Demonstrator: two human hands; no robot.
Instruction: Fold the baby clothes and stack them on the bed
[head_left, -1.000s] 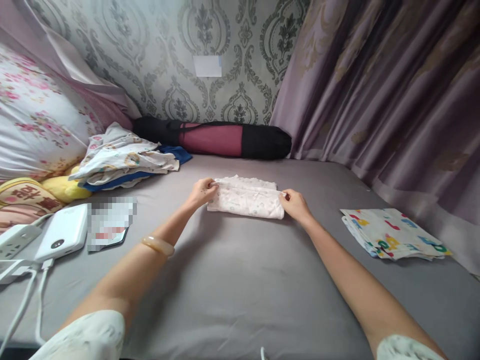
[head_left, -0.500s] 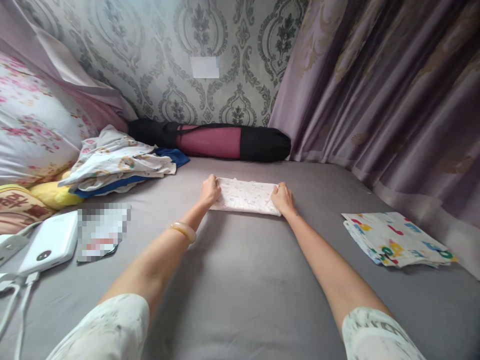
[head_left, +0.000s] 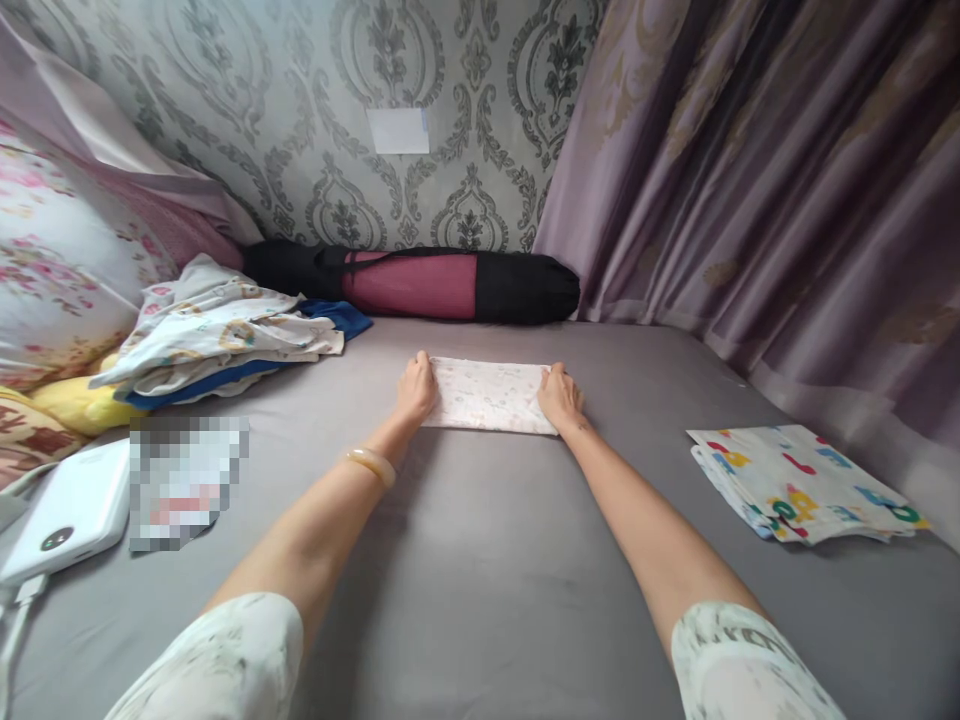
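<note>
A folded cloth [head_left: 487, 397], white with a small pale pink print, is stretched into a flat rectangle just over or on the grey bed sheet [head_left: 480, 580]. My left hand [head_left: 417, 386] is closed on its left end, below a pale bangle on the wrist. At the opposite end, the fingers of my right hand [head_left: 561, 394] are wrapped round the cloth's edge. What the cloth is exactly, garment or towel, I cannot tell. Its underside is hidden.
To the right lies a folded cloth stack with colourful letters [head_left: 810, 480]. Rumpled clothes [head_left: 232, 320] are piled at the left, near a floral pillow [head_left: 60, 270] and a white power bank [head_left: 71, 510] with a cable. A black-and-maroon bag [head_left: 409, 285] lies along the wall.
Both hands keep their grip on the cloth, which now looks flatter and smoother along its top edge. The view has shifted slightly, moving the things at the left outward.
</note>
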